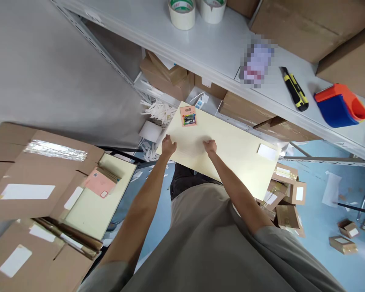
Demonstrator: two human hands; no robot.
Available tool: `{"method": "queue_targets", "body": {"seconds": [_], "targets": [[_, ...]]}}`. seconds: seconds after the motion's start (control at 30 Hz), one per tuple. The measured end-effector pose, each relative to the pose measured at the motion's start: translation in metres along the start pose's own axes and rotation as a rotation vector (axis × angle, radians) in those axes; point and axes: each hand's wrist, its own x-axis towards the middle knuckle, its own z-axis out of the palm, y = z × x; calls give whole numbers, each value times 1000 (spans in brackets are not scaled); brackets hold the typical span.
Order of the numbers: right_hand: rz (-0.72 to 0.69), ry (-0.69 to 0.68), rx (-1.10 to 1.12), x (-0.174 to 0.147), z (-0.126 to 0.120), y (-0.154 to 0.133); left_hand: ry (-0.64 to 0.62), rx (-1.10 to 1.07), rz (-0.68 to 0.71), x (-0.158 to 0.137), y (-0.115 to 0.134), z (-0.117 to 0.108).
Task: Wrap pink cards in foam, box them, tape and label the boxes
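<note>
My left hand (pixel 168 147) is closed above the left end of a cream-coloured tabletop (pixel 231 154), its thumb toward the middle. My right hand (pixel 210 147) is also closed, a short way to the right, with its thumb pointing at the left one. What either hand holds, if anything, I cannot make out. Beyond them, a pink card-like packet (pixel 188 116) with a dark picture lies flat, touched by neither hand. A white label (pixel 267 151) rests at the tabletop's right end.
A grey shelf (pixel 213 48) above carries tape rolls (pixel 182 14), a utility knife (pixel 295 90) and an orange-and-blue tape dispenser (pixel 340 104). Large cartons (pixel 48 170) and a pink envelope (pixel 99 182) are at left. Small boxes (pixel 287 194) are piled at right.
</note>
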Motion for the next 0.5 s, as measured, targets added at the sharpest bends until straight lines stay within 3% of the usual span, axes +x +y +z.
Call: {"method": "queue_targets", "body": {"seconds": [0.13,0.27,0.5], "targets": [[18,6,-130,-7,5,9,-43,51,30,-7,-9,1],[-14,-52,-229,-16,17,2,-23,49,37,9,-7,-13],[-79,-155,-367,-65,30,0,-33,77,-18,36,-27,-43]]}}
